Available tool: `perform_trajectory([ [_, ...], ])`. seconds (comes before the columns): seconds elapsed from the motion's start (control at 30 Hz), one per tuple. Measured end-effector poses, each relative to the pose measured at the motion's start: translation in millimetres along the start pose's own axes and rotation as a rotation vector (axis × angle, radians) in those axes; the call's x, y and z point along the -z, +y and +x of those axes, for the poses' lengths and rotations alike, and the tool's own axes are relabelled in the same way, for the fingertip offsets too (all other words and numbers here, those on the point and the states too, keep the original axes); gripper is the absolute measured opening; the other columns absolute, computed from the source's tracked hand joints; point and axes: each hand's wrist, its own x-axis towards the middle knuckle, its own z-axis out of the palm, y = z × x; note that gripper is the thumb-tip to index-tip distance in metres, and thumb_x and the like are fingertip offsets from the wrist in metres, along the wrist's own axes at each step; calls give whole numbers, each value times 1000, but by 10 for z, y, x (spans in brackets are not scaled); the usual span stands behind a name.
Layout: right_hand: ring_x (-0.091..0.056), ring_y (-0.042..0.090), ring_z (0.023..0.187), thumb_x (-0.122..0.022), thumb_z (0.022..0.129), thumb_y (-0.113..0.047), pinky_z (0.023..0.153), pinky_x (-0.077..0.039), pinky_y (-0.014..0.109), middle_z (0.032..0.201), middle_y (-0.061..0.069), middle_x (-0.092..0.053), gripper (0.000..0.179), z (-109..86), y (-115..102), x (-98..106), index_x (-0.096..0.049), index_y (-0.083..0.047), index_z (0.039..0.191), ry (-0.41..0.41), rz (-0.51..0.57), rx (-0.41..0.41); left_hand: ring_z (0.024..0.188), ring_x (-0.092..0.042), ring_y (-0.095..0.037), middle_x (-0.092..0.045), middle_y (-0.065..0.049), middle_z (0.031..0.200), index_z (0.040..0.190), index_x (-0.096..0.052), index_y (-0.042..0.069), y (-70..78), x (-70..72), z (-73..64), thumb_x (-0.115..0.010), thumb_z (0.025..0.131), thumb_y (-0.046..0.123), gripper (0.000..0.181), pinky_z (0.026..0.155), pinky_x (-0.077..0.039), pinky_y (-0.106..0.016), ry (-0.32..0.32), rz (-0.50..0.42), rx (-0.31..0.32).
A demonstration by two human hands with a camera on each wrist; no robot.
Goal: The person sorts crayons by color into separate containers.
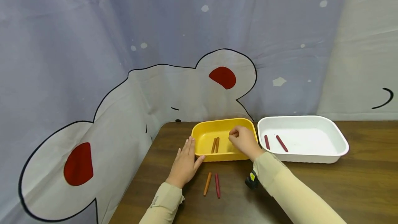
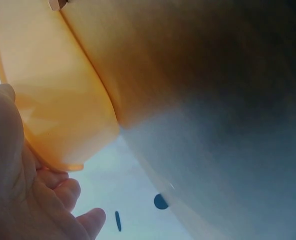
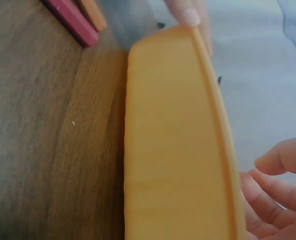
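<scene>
My left hand [image 1: 184, 163] lies along the left end of a yellow tray [image 1: 224, 157], fingers straight against its side and thumb at the front corner. In the left wrist view, the left fingers [image 2: 62, 187] reach past the tray's end. Above the tray's right part is my right hand [image 1: 244, 141], its fingers loosely bent. The right wrist view shows a gap between thumb and fingertips, with nothing visible in it. Two orange-brown crayon-like sticks [image 1: 217, 145] lie inside the yellow tray, left of the right hand.
To the right stands a white tray [image 1: 311, 158] with two dark red sticks [image 1: 281, 143] inside. On the wooden table [image 1: 367, 182], in front of the yellow tray, lie an orange stick [image 1: 207, 184] and a red stick [image 1: 217, 185]. A printed curtain [image 1: 174, 20] hangs behind.
</scene>
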Motion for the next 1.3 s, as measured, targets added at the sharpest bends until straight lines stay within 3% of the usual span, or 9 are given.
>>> perform_trajectory([
  [0.13, -67, 18, 69, -64, 92, -6, 65, -56, 31, 87, 10, -68, 15, -83, -5, 68, -68, 3, 102, -6, 77, 12, 151, -25, -36, -22, -22, 165, 158, -26, -5, -3, 1, 1, -47, 106, 47, 77, 117, -27, -61, -1, -2, 0],
  [0.43, -64, 19, 78, -70, 89, -6, 71, -53, 31, 87, 6, -69, 12, -315, -33, 164, -71, -1, 100, 68, 106, 72, 151, -25, -37, -22, -22, 165, 158, -26, -6, 8, 12, 7, -48, 106, 47, 77, 117, -26, -62, -3, -10, -1],
  [0.9, -61, 10, 73, -74, 85, 0, 70, -53, 25, 79, -3, -67, 9, -735, -137, -156, -72, -6, 91, 83, 161, 72, 151, -25, -38, -22, -23, 165, 158, -25, -6, -2, -20, -7, -50, 106, 45, 77, 116, -27, -63, 6, -18, -11],
  [1.3, -58, 11, 70, -76, 83, -1, 62, -50, 25, 76, -2, -64, 9, -922, -169, -391, -68, -5, 86, -55, 105, 50, 151, -25, -37, -22, -22, 165, 158, -26, -5, -9, -22, 5, -51, 105, 48, 79, 116, -27, -63, 9, -15, 1],
])
